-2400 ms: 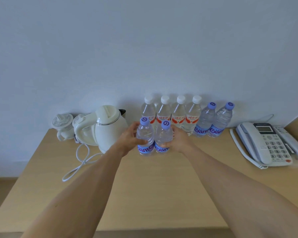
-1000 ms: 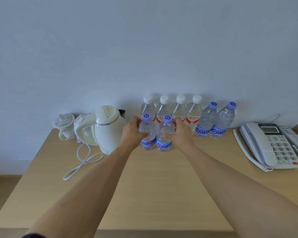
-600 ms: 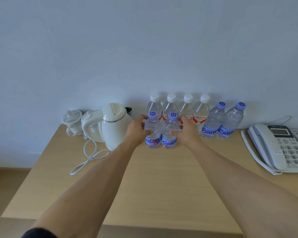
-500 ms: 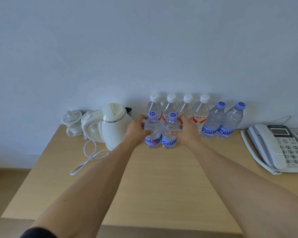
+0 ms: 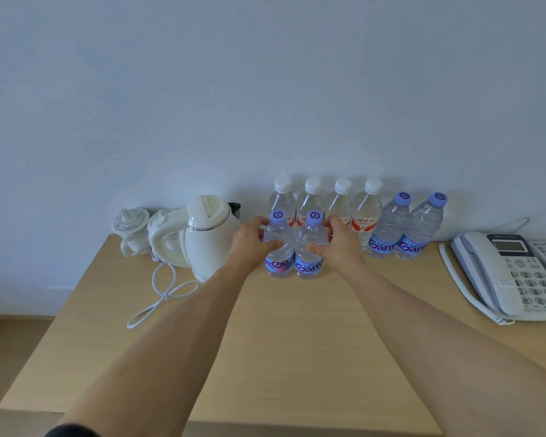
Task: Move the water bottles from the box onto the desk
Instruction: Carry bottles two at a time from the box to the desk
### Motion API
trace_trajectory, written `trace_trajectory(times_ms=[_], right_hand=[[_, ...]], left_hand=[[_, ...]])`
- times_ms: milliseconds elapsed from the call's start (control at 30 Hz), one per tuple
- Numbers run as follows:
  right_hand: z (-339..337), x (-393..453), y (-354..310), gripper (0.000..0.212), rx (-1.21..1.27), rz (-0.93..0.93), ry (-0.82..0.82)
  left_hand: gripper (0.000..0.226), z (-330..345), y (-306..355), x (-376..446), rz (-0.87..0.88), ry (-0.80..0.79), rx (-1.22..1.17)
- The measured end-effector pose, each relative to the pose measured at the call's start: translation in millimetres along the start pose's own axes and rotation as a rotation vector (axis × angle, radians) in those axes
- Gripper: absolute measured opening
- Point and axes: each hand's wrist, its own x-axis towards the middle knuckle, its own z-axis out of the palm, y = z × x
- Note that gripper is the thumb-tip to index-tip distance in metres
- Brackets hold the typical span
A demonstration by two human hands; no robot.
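Two purple-capped water bottles stand upright side by side on the wooden desk [image 5: 297, 357]. My left hand [image 5: 249, 244] grips the left bottle [image 5: 276, 264] and my right hand [image 5: 339, 244] grips the right bottle [image 5: 309, 266]. Behind them, against the wall, stands a row of several white-capped bottles with red labels [image 5: 366, 216]. Two more purple-capped bottles [image 5: 407, 228] stand to the right of that row. The box is out of view.
A white electric kettle [image 5: 210, 238] with a looped cord [image 5: 164, 294] sits left of my left hand. Two white lidded cups [image 5: 131, 228] stand behind it. A white desk phone [image 5: 511, 272] lies at the right. The desk's front edge [image 5: 265, 419] is near me.
Both hands have carried the two purple-capped bottles farther back on the desk, close to the row at the wall. In the last half second the hands and bottles have held still.
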Motion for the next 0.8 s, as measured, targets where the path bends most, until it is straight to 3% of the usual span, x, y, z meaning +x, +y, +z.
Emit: trace_trajectory(times_ms=[800], right_hand=[[-7.6,1.9,5.0,0.056,-0.06,0.001,-0.038]], left_hand=[[0.051,4.7,2.9,-5.1,0.023,-0.007,-0.042]])
